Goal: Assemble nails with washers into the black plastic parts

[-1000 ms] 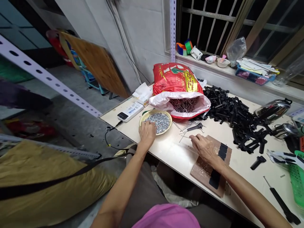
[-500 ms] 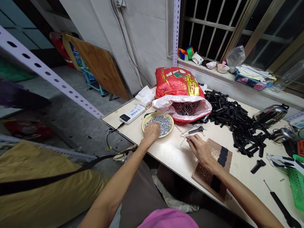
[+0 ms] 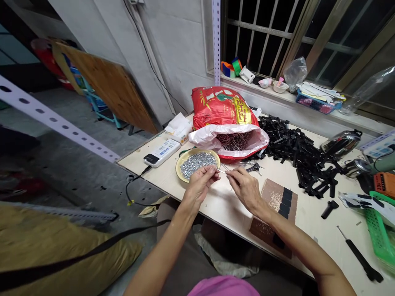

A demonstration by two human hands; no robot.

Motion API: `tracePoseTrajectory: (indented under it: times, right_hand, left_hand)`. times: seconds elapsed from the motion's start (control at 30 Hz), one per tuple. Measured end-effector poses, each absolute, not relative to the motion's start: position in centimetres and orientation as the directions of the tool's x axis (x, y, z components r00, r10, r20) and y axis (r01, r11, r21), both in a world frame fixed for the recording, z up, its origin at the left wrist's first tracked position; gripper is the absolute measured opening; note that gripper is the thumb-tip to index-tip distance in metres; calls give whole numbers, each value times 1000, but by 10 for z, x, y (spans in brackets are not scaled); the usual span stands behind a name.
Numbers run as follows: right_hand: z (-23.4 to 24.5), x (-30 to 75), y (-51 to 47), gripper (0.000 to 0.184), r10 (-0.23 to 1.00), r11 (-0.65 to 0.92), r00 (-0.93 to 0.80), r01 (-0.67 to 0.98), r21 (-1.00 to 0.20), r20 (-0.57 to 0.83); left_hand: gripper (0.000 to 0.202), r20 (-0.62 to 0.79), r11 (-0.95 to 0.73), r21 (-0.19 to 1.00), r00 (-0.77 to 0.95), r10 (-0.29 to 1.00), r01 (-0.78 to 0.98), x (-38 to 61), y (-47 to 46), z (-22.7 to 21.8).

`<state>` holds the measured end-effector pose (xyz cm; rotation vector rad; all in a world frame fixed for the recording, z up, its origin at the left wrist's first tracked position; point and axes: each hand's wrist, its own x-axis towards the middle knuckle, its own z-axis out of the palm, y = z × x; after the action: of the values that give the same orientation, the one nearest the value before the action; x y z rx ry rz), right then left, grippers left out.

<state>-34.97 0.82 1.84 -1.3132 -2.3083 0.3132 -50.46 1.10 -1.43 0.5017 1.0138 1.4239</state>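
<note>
My left hand [image 3: 200, 185] and my right hand [image 3: 243, 187] are raised together just above the table edge, fingertips nearly meeting. A thin metal pin [image 3: 222, 172] spans between them; my right hand pinches its right end and my left hand pinches something small at its left end. Right behind my left hand stands a yellow dish [image 3: 181, 160] full of small silver nuts [image 3: 196, 161]. More loose pins [image 3: 247, 165] lie by the open red sack [image 3: 225, 110] of dark pins.
A pile of black plastic parts [image 3: 296, 148] covers the table's back right. A brown board [image 3: 273, 205] with black pads lies under my right forearm. A white power bank [image 3: 161, 152], a green basket [image 3: 381, 230], a black-handled tool [image 3: 358, 255] and a steel kettle [image 3: 341, 143] also sit there.
My left hand left the dish of nuts and my right hand lifted a pin off the table; both came together above the table edge. The camera shifted slightly right.
</note>
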Motion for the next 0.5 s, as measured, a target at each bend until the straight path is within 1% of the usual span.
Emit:
tracePoseTrajectory:
  times: [0.17,0.37,0.5]
  right_hand:
    - [23,-340,4,26,863,501,-425,788,-357,273]
    - [25,-330,0,27,861,497,-420,817,-293,287]
    - [20,-326,-4,26,838,506,-422,838,-205,345]
  left_hand:
    - [39,-259,128,796,-142,955,-592,-494,7,-7]
    - [40,-216,87,821,-165,962,-564,-483,4,-2]
    - [39,-191,65,856,-198,961,-512,-476,3,0]
